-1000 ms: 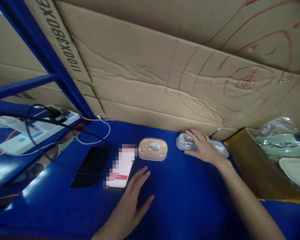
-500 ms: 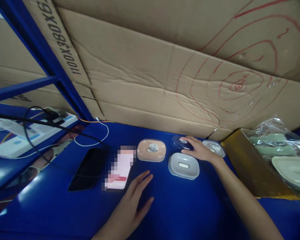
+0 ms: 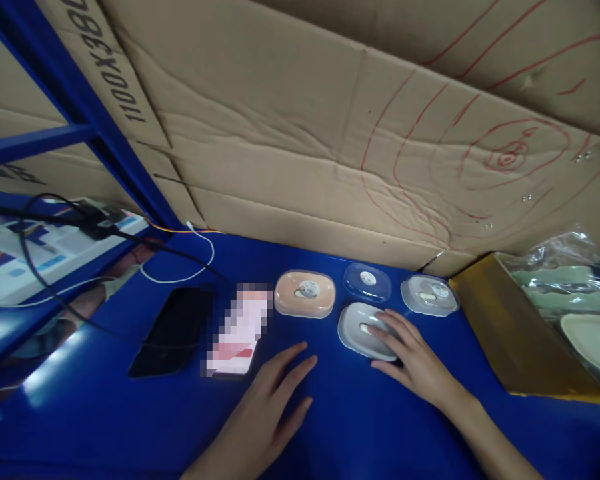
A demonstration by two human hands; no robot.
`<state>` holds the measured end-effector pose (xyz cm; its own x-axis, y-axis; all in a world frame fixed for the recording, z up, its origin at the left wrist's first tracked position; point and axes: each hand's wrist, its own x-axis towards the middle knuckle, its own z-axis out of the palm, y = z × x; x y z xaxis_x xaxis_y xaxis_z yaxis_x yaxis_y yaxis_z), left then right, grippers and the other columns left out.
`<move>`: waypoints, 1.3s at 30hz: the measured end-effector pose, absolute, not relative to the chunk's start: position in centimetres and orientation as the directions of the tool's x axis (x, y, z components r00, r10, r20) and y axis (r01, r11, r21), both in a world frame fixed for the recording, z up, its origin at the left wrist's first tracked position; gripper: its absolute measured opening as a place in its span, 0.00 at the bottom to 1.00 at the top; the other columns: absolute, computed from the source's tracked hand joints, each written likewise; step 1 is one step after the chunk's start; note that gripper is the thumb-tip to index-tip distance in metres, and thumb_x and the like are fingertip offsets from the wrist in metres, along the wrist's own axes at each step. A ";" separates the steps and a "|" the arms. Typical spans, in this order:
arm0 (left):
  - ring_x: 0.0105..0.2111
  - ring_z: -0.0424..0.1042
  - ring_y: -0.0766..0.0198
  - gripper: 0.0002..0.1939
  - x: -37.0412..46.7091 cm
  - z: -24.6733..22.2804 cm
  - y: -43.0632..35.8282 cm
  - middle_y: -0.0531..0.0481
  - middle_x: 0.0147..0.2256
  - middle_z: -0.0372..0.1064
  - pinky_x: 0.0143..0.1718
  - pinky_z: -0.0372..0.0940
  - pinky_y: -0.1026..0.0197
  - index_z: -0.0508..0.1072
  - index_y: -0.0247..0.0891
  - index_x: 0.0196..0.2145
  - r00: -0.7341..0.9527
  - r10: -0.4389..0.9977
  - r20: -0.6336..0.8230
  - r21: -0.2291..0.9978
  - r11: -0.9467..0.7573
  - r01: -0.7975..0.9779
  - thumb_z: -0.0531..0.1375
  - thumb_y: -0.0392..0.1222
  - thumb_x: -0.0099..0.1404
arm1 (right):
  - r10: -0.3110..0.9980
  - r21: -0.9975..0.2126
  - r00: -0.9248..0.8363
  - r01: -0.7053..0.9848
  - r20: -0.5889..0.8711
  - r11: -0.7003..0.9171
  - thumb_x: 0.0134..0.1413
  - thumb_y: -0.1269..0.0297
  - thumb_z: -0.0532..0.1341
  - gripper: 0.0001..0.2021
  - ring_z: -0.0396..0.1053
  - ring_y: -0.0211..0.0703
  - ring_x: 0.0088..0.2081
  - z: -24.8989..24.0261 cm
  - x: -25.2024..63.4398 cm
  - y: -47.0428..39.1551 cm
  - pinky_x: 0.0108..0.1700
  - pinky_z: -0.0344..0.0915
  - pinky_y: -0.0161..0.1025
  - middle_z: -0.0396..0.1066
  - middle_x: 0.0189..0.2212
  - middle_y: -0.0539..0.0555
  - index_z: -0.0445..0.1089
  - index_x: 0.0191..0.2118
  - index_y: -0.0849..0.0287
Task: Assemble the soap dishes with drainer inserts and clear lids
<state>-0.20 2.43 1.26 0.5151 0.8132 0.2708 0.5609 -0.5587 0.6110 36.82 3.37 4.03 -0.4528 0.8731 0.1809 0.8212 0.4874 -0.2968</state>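
My right hand (image 3: 413, 353) reaches over an uncovered grey soap dish (image 3: 353, 333), fingers apart, with fingertips over its inside and the thumb by its front edge. Whether it grips the dish, I cannot tell, so I read the hand as open. Behind that dish lies a clear plastic lid (image 3: 353, 283) with a round sticker. To its left sits a peach soap dish (image 3: 287, 297) under a clear lid with a sticker. Another pale grey soap dish (image 3: 415, 297), also covered, stands at the right. My left hand (image 3: 275, 407) hovers or rests low over the table, fingers spread, holding nothing.
A lit phone (image 3: 240, 327), partly blurred, and a dark phone (image 3: 170, 333) lie at left. Beyond them are a power strip (image 3: 55, 267) and loose cables. An open carton (image 3: 510, 333) with wrapped green pieces is at right. A cardboard wall (image 3: 280, 147) rises behind the blue table.
My right hand has let go of the clear lid behind and moved toward me, over the uncovered grey dish. The left hand has hardly moved. The camera view has shifted slightly.
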 end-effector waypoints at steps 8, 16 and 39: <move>0.67 0.72 0.50 0.26 -0.1 1.5 2.5 0.45 0.71 0.63 0.64 0.75 0.45 0.64 0.55 0.72 0.529 0.798 0.288 0.581 -0.585 0.566 0.58 0.42 0.80 | 0.866 -0.452 -0.473 0.745 0.160 0.490 0.71 0.54 0.66 0.23 0.62 0.61 0.73 5.2 35.7 2.2 0.69 0.69 0.61 0.61 0.73 0.59 0.72 0.67 0.43; 0.65 0.73 0.49 0.21 -0.2 1.3 2.6 0.46 0.69 0.67 0.62 0.76 0.45 0.71 0.52 0.66 0.552 0.773 0.311 0.545 -0.621 0.563 0.60 0.42 0.79 | 0.884 -0.420 -0.390 0.779 0.258 0.466 0.75 0.55 0.61 0.23 0.57 0.60 0.76 2.5 36.4 6.5 0.73 0.60 0.66 0.59 0.75 0.59 0.68 0.70 0.44; 0.63 0.71 0.41 0.33 4.4 5.5 5.1 0.39 0.68 0.66 0.64 0.64 0.41 0.69 0.46 0.67 0.879 0.445 0.173 0.245 -0.884 0.399 0.70 0.52 0.69 | 0.955 -0.483 -0.221 0.826 0.197 0.291 0.70 0.48 0.65 0.33 0.55 0.64 0.76 1.2 38.1 5.7 0.73 0.60 0.68 0.54 0.77 0.61 0.57 0.75 0.41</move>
<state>4.37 5.12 5.53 0.8786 0.4449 0.1735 0.3991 -0.8836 0.2449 38.12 5.73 1.24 -0.2212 0.9552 0.1968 0.8259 0.2908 -0.4830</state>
